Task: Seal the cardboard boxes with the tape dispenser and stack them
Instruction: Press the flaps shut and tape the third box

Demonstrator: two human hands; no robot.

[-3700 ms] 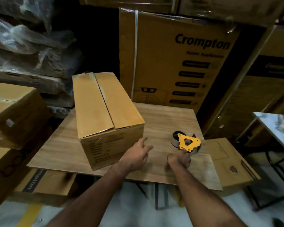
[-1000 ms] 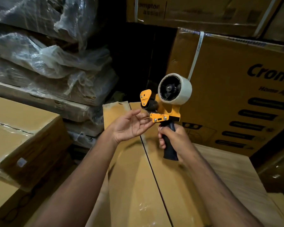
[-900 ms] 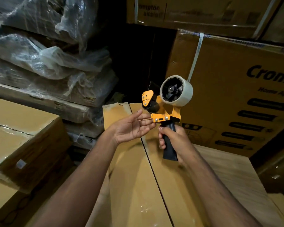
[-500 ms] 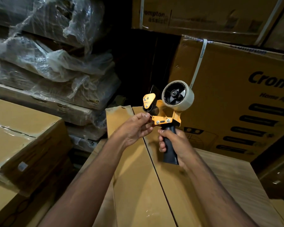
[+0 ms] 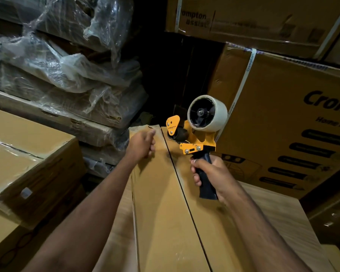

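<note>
A long cardboard box (image 5: 165, 213) lies on the wooden table (image 5: 279, 211) and runs away from me, with a dark open seam between its two top flaps. My right hand (image 5: 210, 173) grips the black handle of the yellow tape dispenser (image 5: 196, 143) and holds it upright over the box's far end. A whitish tape roll (image 5: 207, 113) sits on top of the dispenser. My left hand (image 5: 142, 144) hovers over the far end of the left flap, just left of the dispenser's nose. Its fingers are curled and the thumb meets the index finger in a pinch. The clear tape end is hard to make out.
Large printed Crompton cartons (image 5: 283, 114) stand stacked behind and to the right. Plastic-wrapped bundles (image 5: 63, 71) pile up at the back left. A taped cardboard box (image 5: 24, 158) sits at the left, close to the table.
My left hand has drawn away from the dispenser's nose to the left, still pinched. The dispenser has dropped slightly toward the box's far end. Earlier, I picked the dispenser up off the table.
</note>
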